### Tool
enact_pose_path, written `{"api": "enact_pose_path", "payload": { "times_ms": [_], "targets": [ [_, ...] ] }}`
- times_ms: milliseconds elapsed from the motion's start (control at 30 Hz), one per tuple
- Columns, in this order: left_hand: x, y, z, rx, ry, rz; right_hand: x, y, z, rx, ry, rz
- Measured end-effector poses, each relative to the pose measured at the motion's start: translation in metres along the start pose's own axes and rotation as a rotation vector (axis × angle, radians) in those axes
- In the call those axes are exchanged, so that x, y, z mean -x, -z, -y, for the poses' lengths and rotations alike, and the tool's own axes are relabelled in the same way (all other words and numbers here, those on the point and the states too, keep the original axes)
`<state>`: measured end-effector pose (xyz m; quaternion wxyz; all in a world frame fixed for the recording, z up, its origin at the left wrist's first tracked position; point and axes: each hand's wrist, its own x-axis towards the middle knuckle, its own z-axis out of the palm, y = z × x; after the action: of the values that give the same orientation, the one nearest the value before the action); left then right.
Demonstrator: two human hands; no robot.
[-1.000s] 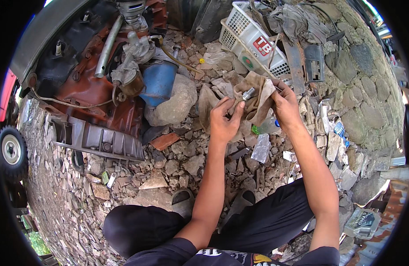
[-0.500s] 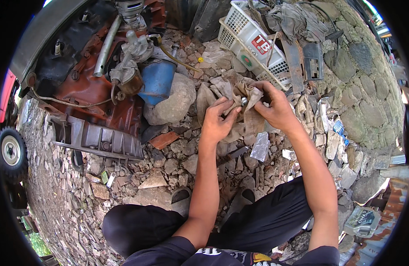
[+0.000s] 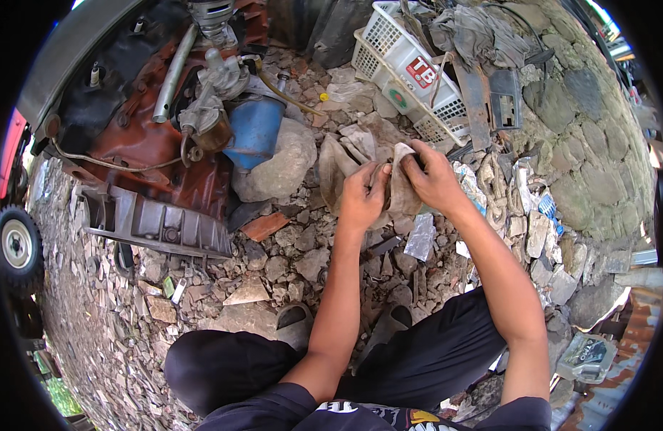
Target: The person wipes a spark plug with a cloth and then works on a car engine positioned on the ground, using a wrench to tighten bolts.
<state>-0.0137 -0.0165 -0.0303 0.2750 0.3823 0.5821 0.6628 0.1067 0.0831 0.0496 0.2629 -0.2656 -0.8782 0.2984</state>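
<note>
- Black fabric trousers [image 3: 432, 341] bounded the near side at both bent knees, with two dull, rounded sandals [image 3: 294, 327] between them.
- Jagged rubble [image 3: 313, 266], too many pieces to count, filled the gap from the sandals to the hands; one crinkled silvery scrap [image 3: 420, 237] lay just below the hands.
- One soft, creased tan cloth [image 3: 400, 195] hung between the hands, above the rubble. What its folds hid could not be told.
- Left hand [image 3: 363, 192]: thumb and fingers pinched together on the cloth's near folds.
- Right hand [image 3: 433, 176]: fingers bent, nearly closed, gripping the cloth's upper edge.
- One smooth grey boulder [image 3: 281, 161] stood left of the cloth, with rubble between it and the left hand.
- One blue metal canister [image 3: 256, 133] and one ribbed metal housing [image 3: 159, 223] edged the left side, on a rust-red engine [image 3: 141, 118] carrying one straight metal tube [image 3: 175, 75].
- Two white lattice-sided plastic crates [image 3: 426, 90] limited the room beyond the right hand.
- Rounded stones paved a rough slope [image 3: 597, 151] at far right; one treaded wheel [image 3: 19, 243] stood at far left.
</note>
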Motion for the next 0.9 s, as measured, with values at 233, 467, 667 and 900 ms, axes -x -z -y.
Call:
{"api": "enact_pose_path", "payload": {
  "times_ms": [233,467,667,900],
  "targets": [
    [-0.009,-0.001,0.002,-0.014,-0.222,-0.068,-0.013,-0.004,-0.016,-0.145,-0.220,-0.111],
    [0.001,0.004,-0.004,0.062,-0.025,-0.112,-0.010,0.013,-0.025,-0.692,-0.495,-0.188],
    [-0.002,0.018,-0.006,-0.022,0.078,0.160,0.003,0.003,0.006,-0.163,-0.075,0.062],
    [-0.005,-0.012,0.004,0.053,-0.194,-0.238,-0.013,-0.016,-0.012,-0.131,-0.156,-0.112]
  ]
}}
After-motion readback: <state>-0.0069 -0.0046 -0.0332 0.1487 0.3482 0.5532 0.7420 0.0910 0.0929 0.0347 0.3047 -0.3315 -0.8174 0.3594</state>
